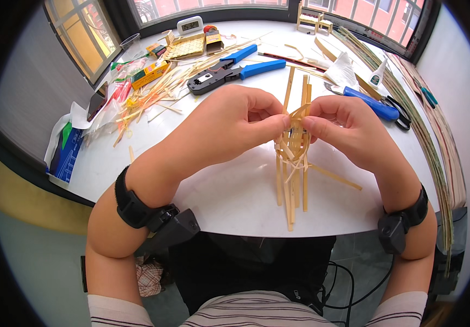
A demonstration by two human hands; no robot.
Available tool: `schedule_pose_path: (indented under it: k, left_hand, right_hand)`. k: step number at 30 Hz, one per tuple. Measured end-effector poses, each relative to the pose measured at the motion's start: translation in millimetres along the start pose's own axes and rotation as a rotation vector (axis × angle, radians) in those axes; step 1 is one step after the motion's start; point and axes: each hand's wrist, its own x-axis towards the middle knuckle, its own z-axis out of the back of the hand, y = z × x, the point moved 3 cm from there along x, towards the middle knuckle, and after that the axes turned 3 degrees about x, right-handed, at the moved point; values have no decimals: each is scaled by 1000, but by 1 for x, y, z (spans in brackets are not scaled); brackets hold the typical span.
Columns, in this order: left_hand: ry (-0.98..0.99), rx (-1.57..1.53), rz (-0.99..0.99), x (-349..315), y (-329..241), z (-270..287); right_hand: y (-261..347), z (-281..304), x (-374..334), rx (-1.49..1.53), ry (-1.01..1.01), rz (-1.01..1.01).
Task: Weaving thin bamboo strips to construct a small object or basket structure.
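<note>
A small oval weave of pale bamboo strips [296, 146] stands over the front middle of the white table, its loose strip ends spreading toward me and away. Thumb and fingers of my left hand [248, 117] pinch its upper left rim. On the upper right rim, my right hand [341, 122] grips in the same way, fingers curled. The two hands are a short gap apart, with the weave between them. Fingertips hide part of the rim, so I cannot tell which single strip each one holds.
Blue-handled crimping pliers [235, 71] lie beyond my hands, beside a heap of loose strips [150, 98]. A blue-handled cutter [371, 103], black scissors [398, 111] and a small glue bottle [377, 73] are at the right. Long bamboo lengths [409, 98] run along the right edge.
</note>
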Motion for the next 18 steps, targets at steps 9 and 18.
schedule_pose_path:
  k: [9,18]
  left_hand:
    - [27,-42,-4,3,1,-2]
    - [-3,4,-19,1,2,1]
  right_hand:
    - [-1,0,-1,-35,-24,8]
    - [-5,-2,2,72,-3,-6]
